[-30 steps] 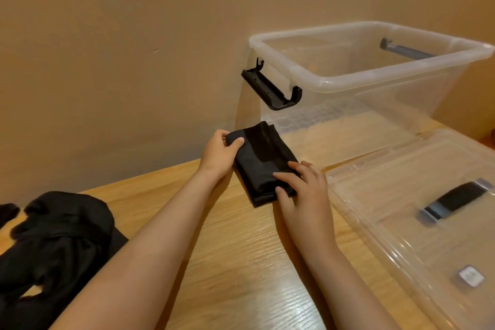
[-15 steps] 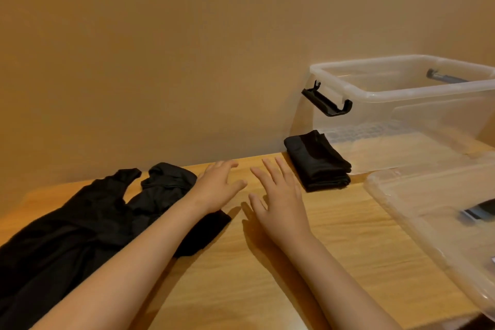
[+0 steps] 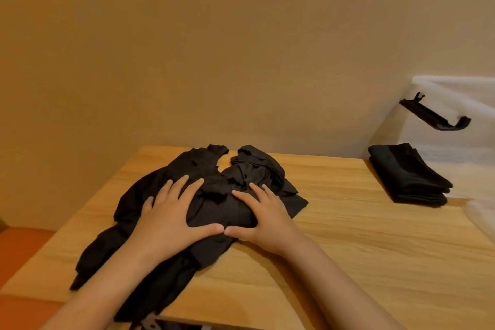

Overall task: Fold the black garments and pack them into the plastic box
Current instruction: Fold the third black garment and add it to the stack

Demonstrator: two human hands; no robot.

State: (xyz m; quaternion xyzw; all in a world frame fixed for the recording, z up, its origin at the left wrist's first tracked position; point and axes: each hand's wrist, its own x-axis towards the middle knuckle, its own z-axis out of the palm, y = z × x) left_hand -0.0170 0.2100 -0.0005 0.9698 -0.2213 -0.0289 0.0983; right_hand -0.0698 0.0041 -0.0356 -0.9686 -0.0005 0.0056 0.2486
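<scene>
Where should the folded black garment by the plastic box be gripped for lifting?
Probably clamp the whole folded garment at its near end, coming from the front: its layered edges show there, and the plastic box stands close behind.

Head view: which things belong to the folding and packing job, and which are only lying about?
Job: unfolded black garments, under left hand and right hand; folded black garment; plastic box.
Not the job: wooden table, wall, orange surface at lower left.

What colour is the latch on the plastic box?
Black. The latch sticks out from the clear box; the head view, the only one, shows it.
</scene>
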